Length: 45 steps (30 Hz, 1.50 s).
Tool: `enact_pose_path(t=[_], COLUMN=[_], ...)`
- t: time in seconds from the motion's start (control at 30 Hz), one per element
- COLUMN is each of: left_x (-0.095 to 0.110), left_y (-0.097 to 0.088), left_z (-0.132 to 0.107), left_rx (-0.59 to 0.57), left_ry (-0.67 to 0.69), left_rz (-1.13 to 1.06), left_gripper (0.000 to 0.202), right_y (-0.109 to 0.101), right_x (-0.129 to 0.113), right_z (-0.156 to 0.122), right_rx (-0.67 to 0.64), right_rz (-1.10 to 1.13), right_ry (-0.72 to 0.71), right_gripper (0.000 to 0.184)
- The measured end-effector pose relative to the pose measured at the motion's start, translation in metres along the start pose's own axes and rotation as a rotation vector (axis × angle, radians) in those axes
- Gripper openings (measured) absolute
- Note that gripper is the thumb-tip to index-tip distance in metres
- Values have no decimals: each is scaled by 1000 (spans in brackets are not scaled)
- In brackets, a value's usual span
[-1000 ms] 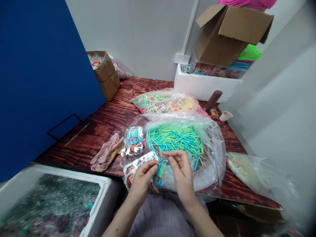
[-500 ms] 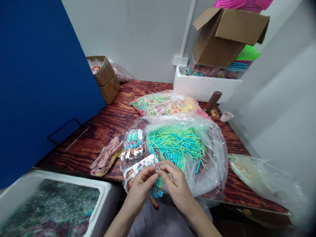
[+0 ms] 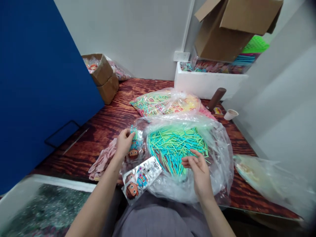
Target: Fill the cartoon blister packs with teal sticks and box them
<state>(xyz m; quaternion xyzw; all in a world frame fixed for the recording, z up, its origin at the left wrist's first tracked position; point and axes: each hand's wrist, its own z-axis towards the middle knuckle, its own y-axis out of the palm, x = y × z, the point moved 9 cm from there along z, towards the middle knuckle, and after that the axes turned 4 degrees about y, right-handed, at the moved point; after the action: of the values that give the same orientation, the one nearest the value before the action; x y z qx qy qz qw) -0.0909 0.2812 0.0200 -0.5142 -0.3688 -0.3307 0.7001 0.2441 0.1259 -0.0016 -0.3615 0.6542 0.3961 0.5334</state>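
My left hand [image 3: 124, 143] is closed on the top edge of a small clear packet [image 3: 134, 152] with green and blue sticks and a printed cartoon figure. It holds this over the left side of the clear plastic bag [image 3: 221, 158]. Below it lie printed silver packets [image 3: 138, 181] with cartoon faces, overlapping at the table's front edge. My right hand [image 3: 198, 169] hovers at the near right side of a heap of thin green and blue sticks [image 3: 172, 144], which rests on the open bag. Its fingers are apart, slightly curled, with nothing visible in them.
Pink gloves [image 3: 102, 161] lie left of the bag. A second bag of coloured sticks [image 3: 158, 102] sits behind. Farther right are a brown cylinder [image 3: 216, 98], a paper cup [image 3: 231, 114] and a white foam box [image 3: 207, 84]. A foam bin [image 3: 74, 184] stands front left.
My hands have parted from their pinch around the packet near my lap. The left carried the packet up and left to the packet pile; the right moved right, toward the sticks, and opened.
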Motion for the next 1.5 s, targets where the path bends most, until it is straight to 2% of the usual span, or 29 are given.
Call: enact_pose_path(t=[0.07,0.17,0.3,0.37,0.47,0.57,0.63,0.67,0.73,0.77,0.8,0.87,0.97,1.07,1.2,1.37,1.5], left_x=[-10,-16,-13,-13,-6,23,52,68,96,102,103,94,71,49,25,14,16], left_y=[6,12,13,7,-10,-23,-19,-9,27,42,48,51,40,34,39,43,41], left_z=[7,4,-1,-2,-13,-51,-91,-114,-160,-177,-187,-191,-187,-191,-198,-194,-191], left_rx=[25,42,21,16,43,91,89,25,-240,-336,-341,-296,-211,-220,-257,-264,-252], left_ry=[6,37,139,163,186,275,381,462,659,707,704,641,564,562,552,535,557], left_rz=[79,258,498,481,428,374,309,255,191,200,210,238,281,371,506,522,489], left_gripper=[15,25,44,46,43,34,26,23,21,21,21,21,20,21,44,45,43], right_y=[-21,-32,-13,2,13,15,20,23,28,31,32,35,35,35,47,67,78], right_x=[5,16,27,30,33,35,34,33,31,30,30,31,31,29,27,22,1], right_z=[9,14,5,-2,-6,-6,-7,-9,-11,-12,-12,-13,-14,-16,-22,-19,12], right_rx=[66,23,-164,-237,-237,-197,-193,-190,-172,-160,-148,-137,-130,-84,-88,-190,-215], right_rz=[-45,-209,-590,-844,-1253,-1530,-1605,-1623,-1642,-1649,-1657,-1672,-1673,-1644,-1561,-1459,-1468], right_ry=[-14,-5,-80,-160,-197,-136,-121,-122,-124,-122,-117,-112,-135,-193,-316,-426,-482], right_gripper=[36,26,17,16,18,14,13,15,21,25,28,32,28,19,9,13,17])
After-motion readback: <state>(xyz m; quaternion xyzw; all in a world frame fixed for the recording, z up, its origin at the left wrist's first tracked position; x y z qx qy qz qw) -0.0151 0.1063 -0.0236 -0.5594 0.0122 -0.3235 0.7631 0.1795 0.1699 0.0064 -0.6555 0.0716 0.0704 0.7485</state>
